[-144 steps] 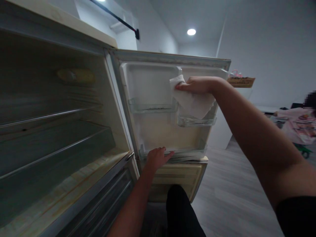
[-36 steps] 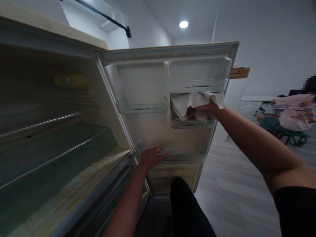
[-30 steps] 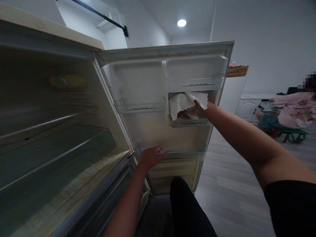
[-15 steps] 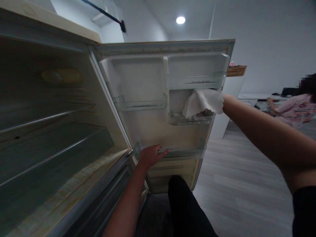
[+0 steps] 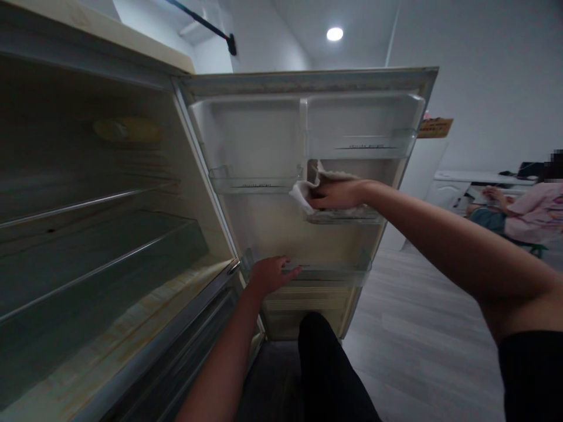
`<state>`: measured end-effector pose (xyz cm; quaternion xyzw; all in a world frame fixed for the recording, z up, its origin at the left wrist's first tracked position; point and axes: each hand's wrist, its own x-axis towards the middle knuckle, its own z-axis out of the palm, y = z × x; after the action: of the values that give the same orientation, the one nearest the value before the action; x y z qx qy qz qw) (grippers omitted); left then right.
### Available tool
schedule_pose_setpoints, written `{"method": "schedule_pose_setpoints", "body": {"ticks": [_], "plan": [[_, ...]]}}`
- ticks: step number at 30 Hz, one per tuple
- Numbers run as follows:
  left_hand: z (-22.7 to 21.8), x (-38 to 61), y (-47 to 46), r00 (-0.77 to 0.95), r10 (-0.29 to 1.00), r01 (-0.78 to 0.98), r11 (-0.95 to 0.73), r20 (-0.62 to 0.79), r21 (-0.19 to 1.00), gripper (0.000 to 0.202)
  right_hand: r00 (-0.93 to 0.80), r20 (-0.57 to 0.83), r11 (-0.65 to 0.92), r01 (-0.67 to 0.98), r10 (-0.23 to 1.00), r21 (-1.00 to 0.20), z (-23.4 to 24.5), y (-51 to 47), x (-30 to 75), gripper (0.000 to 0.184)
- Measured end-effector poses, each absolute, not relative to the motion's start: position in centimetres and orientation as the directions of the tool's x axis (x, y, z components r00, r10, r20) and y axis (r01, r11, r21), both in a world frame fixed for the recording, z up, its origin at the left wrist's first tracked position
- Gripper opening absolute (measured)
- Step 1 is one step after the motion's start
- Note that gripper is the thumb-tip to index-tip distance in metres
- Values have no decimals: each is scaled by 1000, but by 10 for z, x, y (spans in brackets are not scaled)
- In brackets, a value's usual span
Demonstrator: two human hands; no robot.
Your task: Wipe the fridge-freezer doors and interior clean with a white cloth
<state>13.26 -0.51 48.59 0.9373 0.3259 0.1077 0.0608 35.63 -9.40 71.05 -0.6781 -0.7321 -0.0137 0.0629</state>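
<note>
Since half a second earlier, the white cloth (image 5: 301, 194) had shifted from the right end of the small door bin (image 5: 347, 220) to its left end, carried there by the right hand (image 5: 338, 194). It sat bunched beneath that palm, one fold poking out left of the fingers and a ruffled edge rising above the knuckles. Those fingers seemed closed on the cloth, though dim light and folds hid their tips.

Just below them ran the bin's rim; above them hung the upper bin (image 5: 365, 146), and to their left the left bin (image 5: 255, 186). By the look of it, the step in hand was working the cloth along the small bin, and the next move called for keeping the folds gathered while clearing that left corner.

Lower down, the left hand (image 5: 269, 275) held nothing, its fingers loosely spread before the bottom bin (image 5: 338, 274); contact could not be told. A dark-clad knee (image 5: 314, 331) rose below its thumb. Left of both hands' fingers stood the open refrigerator (image 5: 132, 41); far to their right sat a co-worker (image 5: 534, 214).
</note>
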Motion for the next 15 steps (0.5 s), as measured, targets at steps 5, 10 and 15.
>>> {"method": "schedule_pose_setpoints", "body": {"ticks": [5, 10, 15], "plan": [[485, 133, -5, 757, 627, 602, -779, 184, 176, 69, 27, 76, -31, 998, 997, 45, 710, -110, 376, 51], [485, 133, -6, 761, 622, 599, -783, 185, 168, 71, 84, 15, -85, 975, 996, 207, 712, -126, 399, 27], [487, 133, -7, 752, 635, 611, -773, 176, 172, 71, 118, -29, -109, 970, 993, 220, 735, -141, 410, 15]]}}
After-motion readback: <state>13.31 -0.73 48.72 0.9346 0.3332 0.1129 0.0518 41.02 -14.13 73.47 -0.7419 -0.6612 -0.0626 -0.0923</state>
